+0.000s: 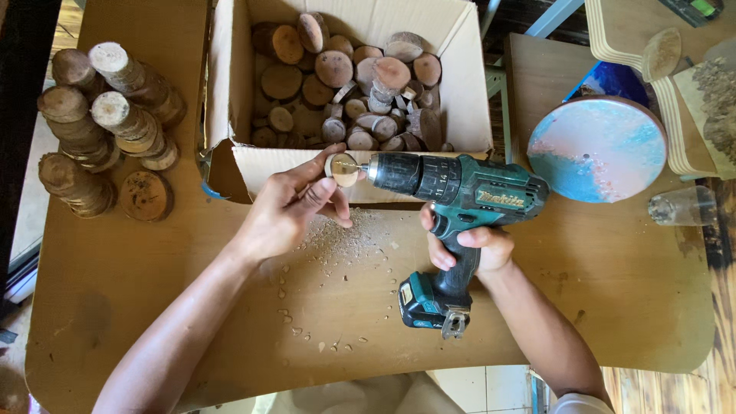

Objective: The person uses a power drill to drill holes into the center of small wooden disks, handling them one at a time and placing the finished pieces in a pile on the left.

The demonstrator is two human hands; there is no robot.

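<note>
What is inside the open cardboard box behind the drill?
The cardboard box holds a loose pile of round wood slices, bark-edged, of mixed sizes. The slices cover most of the box floor, and anything beneath the pile is hidden.

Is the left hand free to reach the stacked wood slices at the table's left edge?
Probably not yet: the left hand pinches a small round wood slice against the green cordless drill; the stacked wood slices lie unobstructed.

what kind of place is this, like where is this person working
Probably a small craft or woodworking workshop. The right hand runs a cordless drill into a wood slice pinched by the left hand, with a cardboard box of slices behind.
</note>
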